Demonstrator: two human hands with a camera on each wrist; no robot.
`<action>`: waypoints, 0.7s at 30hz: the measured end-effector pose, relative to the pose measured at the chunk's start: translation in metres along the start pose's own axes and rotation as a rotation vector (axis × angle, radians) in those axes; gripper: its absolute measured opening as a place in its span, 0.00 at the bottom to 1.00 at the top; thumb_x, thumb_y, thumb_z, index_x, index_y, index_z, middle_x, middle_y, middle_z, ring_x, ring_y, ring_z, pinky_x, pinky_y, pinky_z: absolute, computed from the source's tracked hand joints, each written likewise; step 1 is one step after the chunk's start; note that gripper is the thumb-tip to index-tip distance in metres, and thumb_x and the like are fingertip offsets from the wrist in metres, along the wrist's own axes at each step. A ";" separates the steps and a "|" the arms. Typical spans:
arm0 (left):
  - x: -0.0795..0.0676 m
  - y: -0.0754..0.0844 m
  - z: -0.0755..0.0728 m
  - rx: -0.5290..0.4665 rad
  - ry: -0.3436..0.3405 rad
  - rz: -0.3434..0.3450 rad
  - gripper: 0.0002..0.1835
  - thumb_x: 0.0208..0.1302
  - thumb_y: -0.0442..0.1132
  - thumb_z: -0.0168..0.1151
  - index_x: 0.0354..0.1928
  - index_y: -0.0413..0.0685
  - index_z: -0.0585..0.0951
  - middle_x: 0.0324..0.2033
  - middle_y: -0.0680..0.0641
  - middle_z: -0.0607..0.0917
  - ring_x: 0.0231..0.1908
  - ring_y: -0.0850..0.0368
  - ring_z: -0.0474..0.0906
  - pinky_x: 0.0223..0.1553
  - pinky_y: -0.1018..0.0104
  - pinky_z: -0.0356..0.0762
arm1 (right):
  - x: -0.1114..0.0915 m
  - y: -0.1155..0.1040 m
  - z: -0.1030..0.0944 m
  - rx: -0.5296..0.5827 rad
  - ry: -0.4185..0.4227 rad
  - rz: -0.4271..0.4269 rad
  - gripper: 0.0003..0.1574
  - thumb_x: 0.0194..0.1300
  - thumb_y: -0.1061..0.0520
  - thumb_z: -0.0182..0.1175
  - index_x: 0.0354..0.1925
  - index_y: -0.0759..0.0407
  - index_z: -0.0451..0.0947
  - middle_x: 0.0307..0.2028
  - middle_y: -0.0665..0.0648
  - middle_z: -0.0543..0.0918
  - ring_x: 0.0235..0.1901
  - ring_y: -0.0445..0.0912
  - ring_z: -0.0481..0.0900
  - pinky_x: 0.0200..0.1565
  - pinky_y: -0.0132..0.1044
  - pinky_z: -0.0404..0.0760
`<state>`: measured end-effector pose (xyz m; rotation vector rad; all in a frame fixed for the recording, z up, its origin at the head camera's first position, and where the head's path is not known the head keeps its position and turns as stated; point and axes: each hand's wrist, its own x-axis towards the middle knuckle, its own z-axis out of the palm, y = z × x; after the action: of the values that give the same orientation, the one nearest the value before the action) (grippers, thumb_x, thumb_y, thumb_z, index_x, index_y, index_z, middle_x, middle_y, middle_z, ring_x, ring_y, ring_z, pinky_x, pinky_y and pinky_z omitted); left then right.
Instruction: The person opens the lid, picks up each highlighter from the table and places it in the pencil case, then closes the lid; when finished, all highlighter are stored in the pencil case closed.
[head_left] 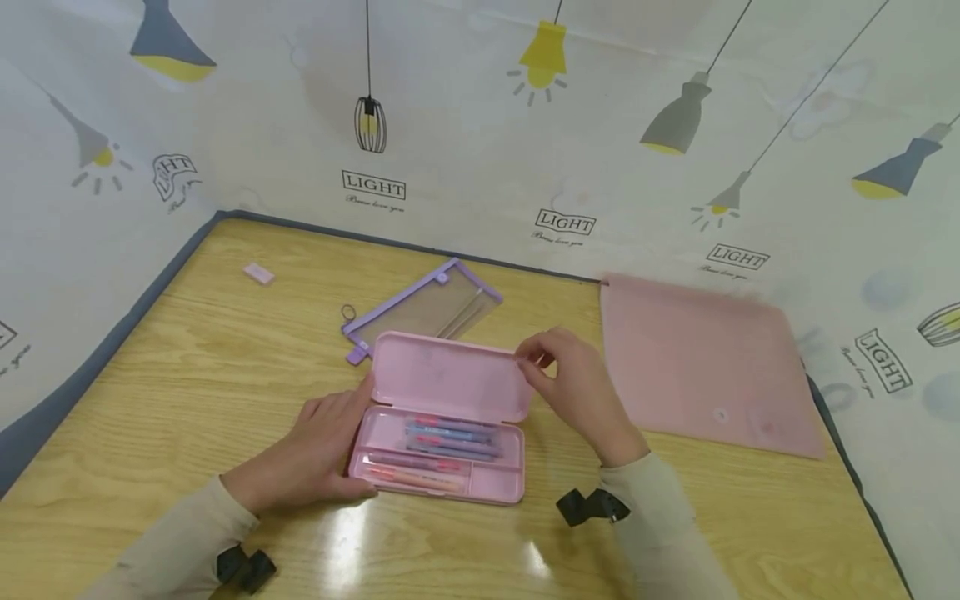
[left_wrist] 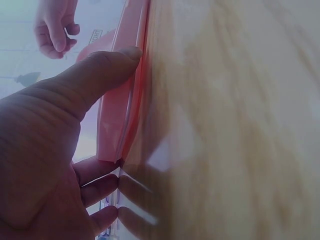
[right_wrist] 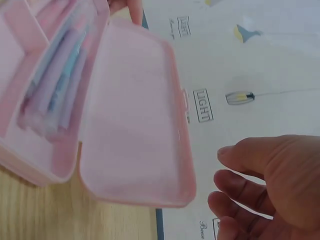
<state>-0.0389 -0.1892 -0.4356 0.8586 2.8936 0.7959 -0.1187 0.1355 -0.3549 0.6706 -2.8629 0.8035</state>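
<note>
A pink pencil case (head_left: 512, 487) lies on the table with its lid (head_left: 450, 379) raised at the back. Several pens (head_left: 450, 437) fill its longer compartment, and more lie in the front one. My left hand (head_left: 315, 454) holds the left end of the case, its thumb (left_wrist: 107, 70) along the front wall and its fingers by the side. Beside the lid's upper right corner is my right hand (head_left: 573, 387), fingers loosely bent. The right wrist view shows a gap between that hand (right_wrist: 270, 185) and the lid (right_wrist: 140, 115), with nothing held.
Behind the case lies a mesh zip pouch (head_left: 420, 308) with purple edging and thin sticks in it. A small pink eraser-like block (head_left: 258, 273) is at the back left. A pink folder-like sheet (head_left: 712, 367) lies on the right. Printed cloth (head_left: 465, 150) walls the table (head_left: 187, 358).
</note>
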 end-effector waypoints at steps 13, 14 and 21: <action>0.001 0.002 -0.002 -0.013 -0.015 -0.013 0.71 0.43 0.57 0.76 0.76 0.31 0.40 0.69 0.31 0.65 0.66 0.39 0.62 0.60 0.43 0.58 | 0.013 0.018 0.009 0.049 -0.086 0.100 0.10 0.67 0.57 0.62 0.45 0.57 0.83 0.40 0.55 0.84 0.39 0.48 0.82 0.43 0.42 0.81; 0.001 0.002 -0.001 -0.015 -0.013 -0.013 0.71 0.42 0.57 0.76 0.76 0.31 0.40 0.69 0.31 0.65 0.66 0.39 0.62 0.60 0.43 0.58 | 0.013 0.019 0.010 0.052 -0.087 0.102 0.09 0.67 0.57 0.62 0.45 0.57 0.83 0.39 0.55 0.84 0.39 0.47 0.81 0.42 0.42 0.81; 0.000 0.000 0.003 -0.040 0.024 -0.026 0.75 0.39 0.56 0.78 0.77 0.37 0.35 0.70 0.34 0.66 0.66 0.40 0.65 0.59 0.44 0.60 | 0.005 0.015 0.008 0.057 -0.051 0.059 0.08 0.67 0.58 0.61 0.44 0.57 0.83 0.38 0.54 0.84 0.37 0.45 0.81 0.41 0.43 0.82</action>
<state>-0.0383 -0.1880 -0.4380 0.8124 2.8927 0.8651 -0.1296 0.1406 -0.3680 0.6249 -2.9284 0.8920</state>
